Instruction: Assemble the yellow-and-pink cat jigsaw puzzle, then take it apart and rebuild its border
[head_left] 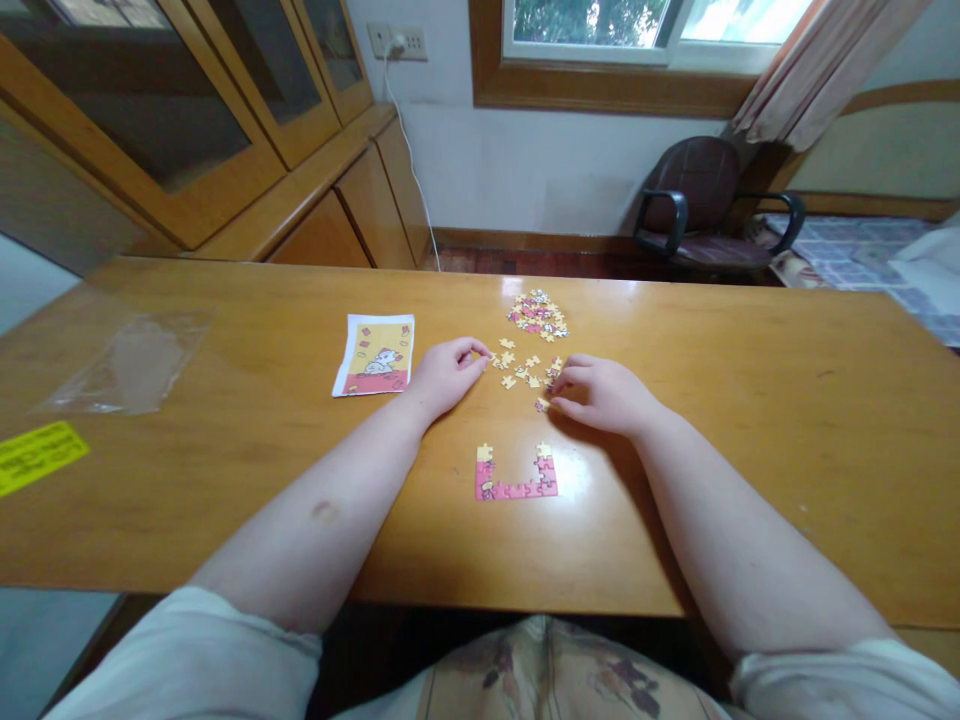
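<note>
Small yellow-and-pink jigsaw pieces (556, 367) are partly hidden by bare right hand (598, 392); grip unclear. Bare left hand (451, 372): contact with pale-yellow jigsaw piece (496, 361) too small to tell. Bright yellow rectangular label (41, 457) is cut off at left edge, print unreadable.

The table (427, 540) was smooth wood, glossy enough to carry a bright glare. On the table, the joined puzzle pieces (517, 491) looked like smooth printed card, the picture sheet (379, 352) like paper, and the bag (131, 368) was clear, crinkled plastic. Beyond the table, the cabinet (300, 180) was varnished wood with glass panes, and the curtain (825, 70) was cloth.
</note>
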